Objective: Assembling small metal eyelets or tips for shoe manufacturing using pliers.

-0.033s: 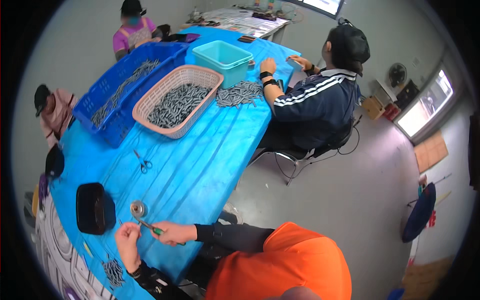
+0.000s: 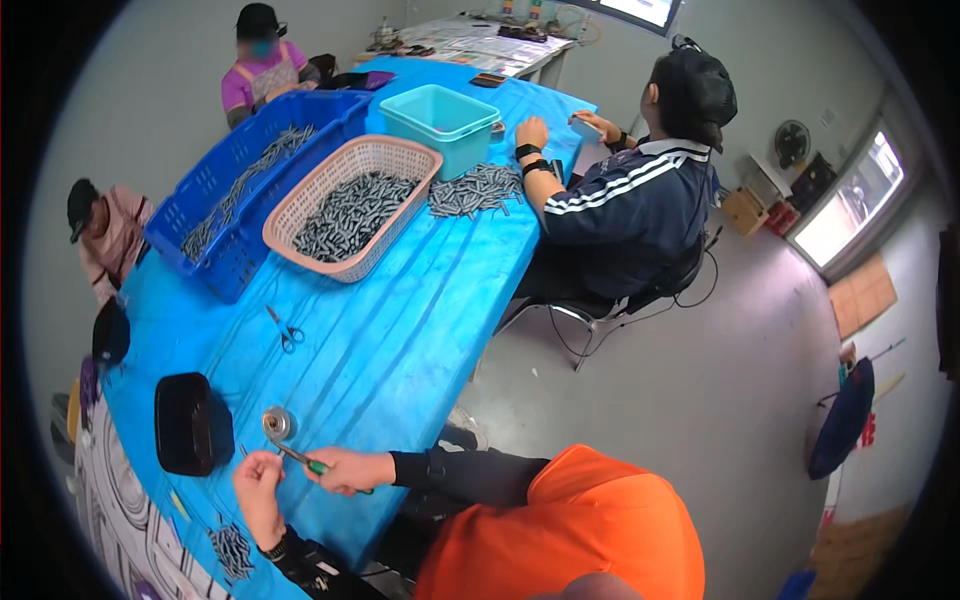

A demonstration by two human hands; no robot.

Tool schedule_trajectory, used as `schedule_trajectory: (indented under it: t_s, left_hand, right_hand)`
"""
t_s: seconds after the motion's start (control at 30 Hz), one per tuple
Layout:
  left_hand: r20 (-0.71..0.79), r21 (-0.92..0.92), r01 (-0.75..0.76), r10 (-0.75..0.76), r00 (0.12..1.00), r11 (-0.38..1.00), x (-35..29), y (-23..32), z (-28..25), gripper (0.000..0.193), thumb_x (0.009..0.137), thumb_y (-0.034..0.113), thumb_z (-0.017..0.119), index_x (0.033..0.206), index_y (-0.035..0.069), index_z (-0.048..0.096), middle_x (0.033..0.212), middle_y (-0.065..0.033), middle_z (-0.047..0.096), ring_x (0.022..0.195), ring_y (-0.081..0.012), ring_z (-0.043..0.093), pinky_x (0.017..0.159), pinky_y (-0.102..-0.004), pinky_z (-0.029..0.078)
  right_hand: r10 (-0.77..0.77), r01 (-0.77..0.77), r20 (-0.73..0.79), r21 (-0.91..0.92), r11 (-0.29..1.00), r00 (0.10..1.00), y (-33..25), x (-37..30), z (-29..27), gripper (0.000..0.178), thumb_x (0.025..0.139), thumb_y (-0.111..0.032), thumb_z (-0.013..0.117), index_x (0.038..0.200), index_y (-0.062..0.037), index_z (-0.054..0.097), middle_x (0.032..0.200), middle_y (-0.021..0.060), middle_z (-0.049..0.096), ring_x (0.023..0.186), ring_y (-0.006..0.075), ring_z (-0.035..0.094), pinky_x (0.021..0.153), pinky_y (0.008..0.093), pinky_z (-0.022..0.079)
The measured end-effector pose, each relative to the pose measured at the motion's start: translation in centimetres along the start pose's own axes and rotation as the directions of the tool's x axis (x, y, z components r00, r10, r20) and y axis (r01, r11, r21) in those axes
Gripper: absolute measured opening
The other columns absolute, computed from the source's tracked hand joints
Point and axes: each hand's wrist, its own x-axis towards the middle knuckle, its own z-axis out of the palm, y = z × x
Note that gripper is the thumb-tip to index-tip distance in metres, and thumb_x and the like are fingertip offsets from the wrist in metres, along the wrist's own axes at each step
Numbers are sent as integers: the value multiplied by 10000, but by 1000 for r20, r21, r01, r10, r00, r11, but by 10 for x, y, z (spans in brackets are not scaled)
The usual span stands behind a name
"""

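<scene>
My left hand (image 2: pixel 258 490) is closed in a pinch above the blue-covered table; what lies between its fingertips is too small to make out. In my right hand (image 2: pixel 348 470) is a green-handled metal hand tool (image 2: pixel 290 451), its kind unclear. The metal end reaches toward my left fingertips, beside a small round metal tin (image 2: pixel 278 422). A black plastic bin (image 2: pixel 190 425) stands to the left of the tin. Close to my left wrist lies a pile of small grey rod-like pieces (image 2: pixel 231 552).
Scissors (image 2: pixel 287 332) lie mid-table. Beyond them stand a pink basket (image 2: pixel 350 270) and a blue crate (image 2: pixel 225 255), both holding grey pieces, and a turquoise bin (image 2: pixel 465 150). More grey pieces (image 2: pixel 478 190) are heaped beside these. A co-worker (image 2: pixel 630 200) sits at right; two others sit along the far left.
The whole view has shifted slightly. My left pinch and my right-hand grip on the green-handled tool stay almost in place.
</scene>
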Motion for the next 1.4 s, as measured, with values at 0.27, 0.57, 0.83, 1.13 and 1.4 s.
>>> schedule_trajectory:
  t_s: [0.27, 0.57, 0.83, 1.13, 1.4]
  left_hand:
    - [-30, -47, -44, 43, 999, 998, -16, 14, 0, 91, 811, 58, 629, 761, -7, 590, 626, -1, 545, 552, -54, 459, 524, -190, 338]
    - [-66, -85, -64, 59, 996, 994, -20, 1, -2, 101, 828, 77, 625, 771, 10, 575, 620, 1, 515, 547, -59, 443, 515, -193, 324]
    - [-315, -175, -269, 205, 927, 947, -25, -22, -8, 95, 859, 86, 590, 826, -2, 590, 700, -43, 563, 588, -92, 486, 543, -206, 377]
    - [-539, 168, -52, 136, 831, 984, -81, -38, -35, 188, 800, 104, 682, 907, -32, 609, 842, -123, 646, 764, -167, 602, 698, -283, 498]
    - [-666, 480, -131, 457, 590, 868, -83, -87, -98, 126, 722, 12, 705, 835, 12, 650, 777, -133, 635, 741, -214, 598, 658, -303, 500]
  right_hand:
    - [-32, 31, -3, -56, 998, 999, -1, 1, 5, 139, 731, -72, 498, 831, -100, 405, 586, -21, 357, 459, 66, 319, 382, 238, 265]
    - [50, -44, 67, -92, 995, 997, 2, 7, -2, 204, 742, -58, 511, 904, -108, 398, 628, -22, 357, 478, 67, 328, 410, 224, 265]
    - [-133, 72, 165, 329, 941, 977, 2, 0, -2, 312, 747, -33, 535, 1027, -83, 405, 869, 24, 435, 717, 97, 485, 605, 276, 467]
    - [-108, 41, 106, 499, 865, 988, -24, -22, -9, 498, 757, -35, 474, 1244, -91, 391, 1010, 64, 507, 928, 173, 529, 688, 332, 490]
    - [-88, 53, 71, 389, 920, 994, -16, -17, -18, 485, 700, -37, 468, 1180, -97, 438, 998, 100, 537, 946, 213, 568, 745, 373, 514]
